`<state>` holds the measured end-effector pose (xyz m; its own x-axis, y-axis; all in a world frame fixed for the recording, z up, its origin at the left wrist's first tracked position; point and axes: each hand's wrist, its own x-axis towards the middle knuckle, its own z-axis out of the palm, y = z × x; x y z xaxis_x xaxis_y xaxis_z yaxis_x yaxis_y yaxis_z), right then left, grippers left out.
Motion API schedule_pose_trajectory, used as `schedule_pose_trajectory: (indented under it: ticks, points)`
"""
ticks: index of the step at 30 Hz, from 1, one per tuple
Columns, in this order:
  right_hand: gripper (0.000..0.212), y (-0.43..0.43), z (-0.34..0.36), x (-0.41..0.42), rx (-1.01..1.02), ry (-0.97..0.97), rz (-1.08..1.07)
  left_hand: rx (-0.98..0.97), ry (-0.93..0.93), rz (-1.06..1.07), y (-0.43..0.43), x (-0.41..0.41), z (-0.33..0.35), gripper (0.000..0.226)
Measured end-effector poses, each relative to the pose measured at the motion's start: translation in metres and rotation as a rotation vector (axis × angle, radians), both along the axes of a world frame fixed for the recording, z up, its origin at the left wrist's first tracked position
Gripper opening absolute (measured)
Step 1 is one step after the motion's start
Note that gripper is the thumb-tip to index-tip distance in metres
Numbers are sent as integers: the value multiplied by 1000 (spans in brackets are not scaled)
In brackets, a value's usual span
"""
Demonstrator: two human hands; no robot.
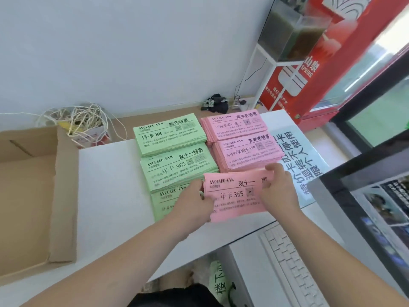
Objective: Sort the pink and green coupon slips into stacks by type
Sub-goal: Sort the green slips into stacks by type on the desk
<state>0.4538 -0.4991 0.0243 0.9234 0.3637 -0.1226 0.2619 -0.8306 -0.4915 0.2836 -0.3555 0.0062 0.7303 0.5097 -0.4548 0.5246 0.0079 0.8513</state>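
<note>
While my left hand [194,201] and right hand [280,192] pinch the two short ends of the pink bundle [234,196], in front of the two pink stacks [247,155] and beside the green stacks [177,169], I judge it light, limp and slippery; I should squeeze both ends firmly.

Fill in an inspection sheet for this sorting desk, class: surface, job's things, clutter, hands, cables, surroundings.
Surface: white table, with the stacks around its middle.
Job's things: three green stacks in a column. Two pink stacks lie beside them on the right. A third pink stack, the nearest, is held in both hands.
Clutter: cardboard box, tangled string, blue notice sheet, keyboard.
Hands: left hand grips the third pink stack's left edge; right hand grips its right edge.
Cables: a thin dark cable hangs against the wall.
Surroundings: red cooler, monitor, dark cloth on the floor.
</note>
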Motion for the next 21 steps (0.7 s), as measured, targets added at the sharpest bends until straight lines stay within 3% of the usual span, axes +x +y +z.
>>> schedule_pose_trajectory:
  ticks: [3, 7, 15, 21]
  points:
    - [51, -7, -9, 31, -5, -22, -68, -58, -3, 2, -13, 39, -7, 20]
    - [48, -10, -27, 60, -107, 1, -36, -93, 21, -4, -31, 79, -18, 35]
    - [45, -18, -54, 86, -192, 4, 35, -42, 57, 59, -45, 106, -29, 22]
    - [76, -40, -54, 79, -294, 183, 146, 311, 97, -109, -36, 78, -27, 35]
